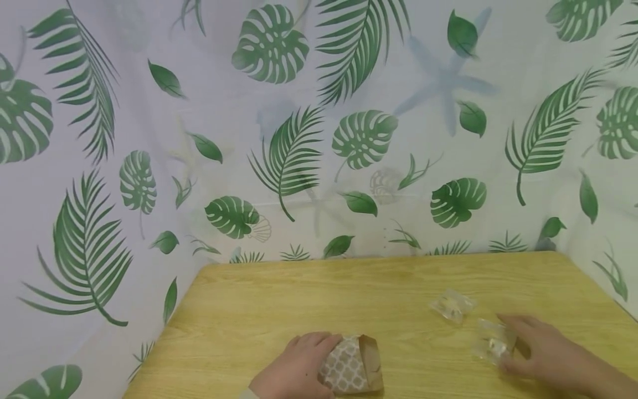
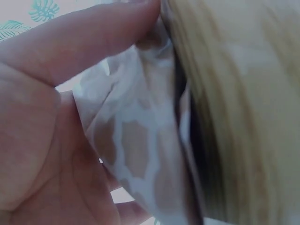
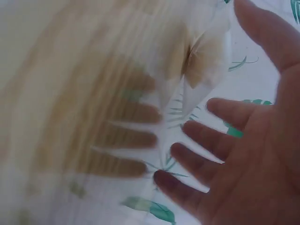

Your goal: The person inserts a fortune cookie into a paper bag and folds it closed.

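My left hand (image 1: pixel 304 368) holds a small brown paper bag (image 1: pixel 346 366) with a white lattice print, near the table's front edge. The thumb lies along one side of it, and its folded brown mouth faces right. In the left wrist view the crinkled paper (image 2: pixel 136 145) sits between thumb and fingers. On the right, my right hand (image 1: pixel 548 352) is beside a small clear plastic packet (image 1: pixel 493 343) with a pale item inside. The right wrist view shows the fingers (image 3: pixel 201 171) spread and the thumb apart, with the packet (image 3: pixel 206 61) between them; contact is unclear.
A second clear packet (image 1: pixel 452 306) with a small yellowish item lies farther back on the wooden table (image 1: pixel 299 299). White cloth (image 1: pixel 319 233) printed with green leaves rises behind the table and along both sides.
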A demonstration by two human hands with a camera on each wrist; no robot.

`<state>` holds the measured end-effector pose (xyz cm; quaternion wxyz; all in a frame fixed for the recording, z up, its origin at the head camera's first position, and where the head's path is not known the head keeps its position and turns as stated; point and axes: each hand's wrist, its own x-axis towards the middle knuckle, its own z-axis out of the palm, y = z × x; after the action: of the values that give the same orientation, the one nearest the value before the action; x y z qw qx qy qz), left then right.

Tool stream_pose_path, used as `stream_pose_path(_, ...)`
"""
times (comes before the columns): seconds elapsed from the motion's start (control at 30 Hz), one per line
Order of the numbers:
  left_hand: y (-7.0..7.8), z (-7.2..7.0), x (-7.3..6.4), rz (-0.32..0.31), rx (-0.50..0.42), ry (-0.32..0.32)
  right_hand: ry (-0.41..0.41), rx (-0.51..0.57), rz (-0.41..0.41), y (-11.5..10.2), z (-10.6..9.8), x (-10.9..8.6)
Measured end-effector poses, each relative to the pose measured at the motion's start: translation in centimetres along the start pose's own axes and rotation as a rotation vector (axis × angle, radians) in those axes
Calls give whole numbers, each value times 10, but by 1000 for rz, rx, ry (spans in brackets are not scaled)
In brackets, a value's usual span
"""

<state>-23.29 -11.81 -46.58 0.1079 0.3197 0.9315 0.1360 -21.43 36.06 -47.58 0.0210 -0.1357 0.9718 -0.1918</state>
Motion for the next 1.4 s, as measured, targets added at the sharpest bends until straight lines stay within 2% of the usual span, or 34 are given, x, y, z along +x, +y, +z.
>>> stream_pose_path(0.13, 1, 1, 0, 7, 5, -3, -55, 30, 13, 4, -1, 1)
stream_pose_path(0.4, 1, 0, 0, 6, 3, -5, -65, 11, 20, 10, 4, 6)
stream_pose_path(0.83, 2, -1, 0, -7, -4, -12, -29, -103, 30, 5, 5, 10)
stream_pose_path(1.27, 2, -1, 0, -52, -47, -37, 97, -78, -33, 10, 13, 8)
stream_pose_path(1.4, 2, -2, 0, -65, -54, -47, 87, -68, -64, 8, 16, 10)
